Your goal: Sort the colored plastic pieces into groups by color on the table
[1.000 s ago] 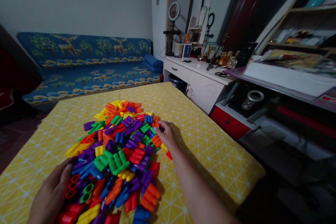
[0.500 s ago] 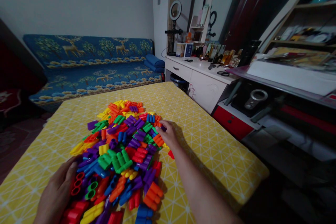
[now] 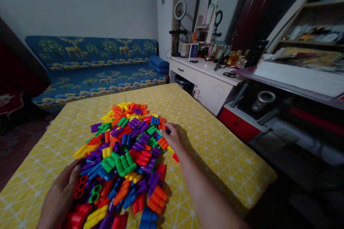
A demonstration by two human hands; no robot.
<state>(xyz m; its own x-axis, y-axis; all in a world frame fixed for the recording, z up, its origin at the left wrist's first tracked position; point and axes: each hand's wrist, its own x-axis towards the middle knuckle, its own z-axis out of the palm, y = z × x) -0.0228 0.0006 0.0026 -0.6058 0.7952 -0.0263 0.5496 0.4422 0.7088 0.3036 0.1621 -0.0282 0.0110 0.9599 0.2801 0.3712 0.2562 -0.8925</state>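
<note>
A heap of plastic bullet-shaped building blocks in red, orange, yellow, green, blue and purple spreads over the yellow tablecloth [image 3: 215, 154]. Along the heap's near left edge lies my left hand [image 3: 60, 191], open, its fingers reaching against the blocks beside a red three-tube block [image 3: 81, 187]. On the far right edge rests my right hand [image 3: 172, 136], thumb and fingers apart, close to an orange block [image 3: 162, 143]; a purple bit shows between them. Green blocks [image 3: 123, 164] sit on top near the middle. Some fingertips are hidden.
Behind the table stands a blue sofa [image 3: 102, 68] with a deer pattern. To the right are a white dressing table [image 3: 209, 89] with bottles and scissors [image 3: 229, 74], a ring light [image 3: 180, 10], and a cluttered shelf unit [image 3: 298, 78].
Both hands stay in nearly the same places, and the heap looks unchanged. The whole view has shifted very slightly.
</note>
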